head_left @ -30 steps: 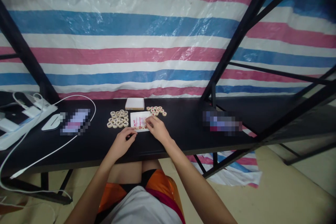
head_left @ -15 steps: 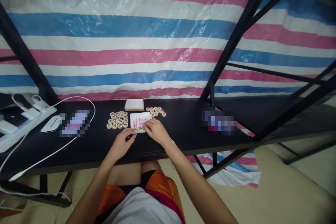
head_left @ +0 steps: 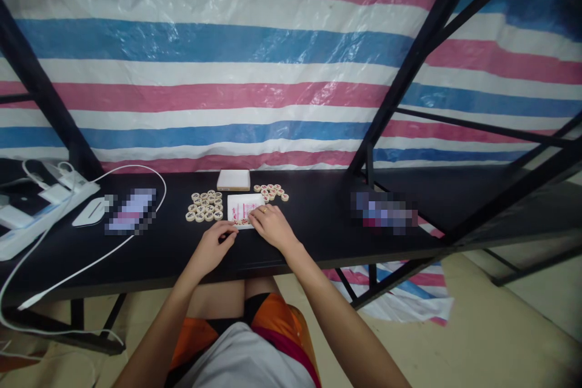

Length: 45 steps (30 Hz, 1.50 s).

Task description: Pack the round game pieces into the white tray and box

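A shallow white box (head_left: 239, 201) with pink marks on its floor lies before me on the black table. Along its near side runs a row of small round Chinese chess pieces (head_left: 242, 222) with red characters. My left hand (head_left: 216, 244) is at the near left corner, its bent thumb and fingers closed on the box edge. My right hand (head_left: 271, 222), with a ring on one finger, reaches over the right side. Its fingers are closed down by the row, and whatever they hold is hidden. Dark-marked pieces (head_left: 204, 207) sit left of the box, red-marked pieces (head_left: 271, 191) behind its right corner.
A white box lid (head_left: 233, 180) lies at the back of the black table (head_left: 313, 218). At left are a blurred-out phone (head_left: 131, 211), a white cable (head_left: 95, 270) and a power strip (head_left: 50, 218). Another blurred object (head_left: 383, 212) is at right, beside black frame bars (head_left: 409, 66).
The view has shifted slightly. Both hands keep nearly the same places at the box, the right hand's fingers moving only a little. The loose pieces look the same.
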Each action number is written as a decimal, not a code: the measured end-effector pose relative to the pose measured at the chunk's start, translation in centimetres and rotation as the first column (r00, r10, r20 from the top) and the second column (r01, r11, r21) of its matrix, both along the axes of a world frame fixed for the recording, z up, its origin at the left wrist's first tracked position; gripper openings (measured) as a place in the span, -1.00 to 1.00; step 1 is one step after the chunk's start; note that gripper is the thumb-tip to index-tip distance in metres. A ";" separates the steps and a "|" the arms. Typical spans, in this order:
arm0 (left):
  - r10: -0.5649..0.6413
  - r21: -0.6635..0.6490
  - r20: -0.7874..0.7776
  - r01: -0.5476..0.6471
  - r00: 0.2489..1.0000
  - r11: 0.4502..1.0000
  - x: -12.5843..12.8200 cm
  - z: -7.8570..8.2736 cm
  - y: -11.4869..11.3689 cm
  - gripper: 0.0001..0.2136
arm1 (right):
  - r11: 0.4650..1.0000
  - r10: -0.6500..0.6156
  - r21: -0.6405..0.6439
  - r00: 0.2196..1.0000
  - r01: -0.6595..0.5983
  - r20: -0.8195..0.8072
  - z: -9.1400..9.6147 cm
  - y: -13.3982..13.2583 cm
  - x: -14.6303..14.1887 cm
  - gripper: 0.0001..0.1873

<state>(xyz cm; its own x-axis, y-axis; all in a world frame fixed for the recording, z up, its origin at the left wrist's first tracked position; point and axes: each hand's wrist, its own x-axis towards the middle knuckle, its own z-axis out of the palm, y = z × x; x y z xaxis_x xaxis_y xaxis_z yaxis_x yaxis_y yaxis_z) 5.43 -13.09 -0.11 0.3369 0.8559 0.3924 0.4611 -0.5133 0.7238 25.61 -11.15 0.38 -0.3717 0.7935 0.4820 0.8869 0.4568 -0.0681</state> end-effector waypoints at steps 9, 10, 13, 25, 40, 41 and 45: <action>0.003 -0.012 0.004 -0.003 1.000 1.000 0.0 0.1 -0.1 -0.83 | 0.995 -0.095 0.031 0.995 0.094 0.029 -0.2 0.2 0.2 -0.66; 0.003 -0.009 0.002 -0.003 1.000 1.000 0.0 0.1 -0.1 -0.83 | 0.994 -0.100 0.036 0.995 0.099 0.027 -0.2 0.2 0.2 -0.66; 0.004 -0.008 -0.007 -0.004 1.000 1.000 0.0 0.1 0.0 -0.82 | 0.994 -0.102 0.046 0.994 0.101 0.032 -0.4 0.3 0.3 -0.66; 0.003 0.003 0.006 -0.003 1.000 1.000 0.1 -0.1 0.0 -0.83 | 0.988 -0.154 0.034 0.988 0.154 0.010 -0.5 0.5 0.5 -0.64; 0.001 -0.018 0.007 -0.001 1.000 1.000 0.0 -0.1 0.0 -0.82 | 0.976 -0.205 0.077 0.979 0.205 -0.012 -0.5 0.5 0.5 -0.64; 0.002 -0.016 0.009 -0.002 1.000 1.000 0.0 -0.1 0.1 -0.82 | 0.977 -0.195 0.086 0.981 0.196 -0.024 -0.5 0.5 0.5 -0.65; 0.003 -0.007 0.010 -0.003 1.000 1.000 0.1 -0.1 0.1 -0.83 | 0.995 -0.070 0.069 0.998 0.070 -0.006 -0.5 0.4 0.4 -0.66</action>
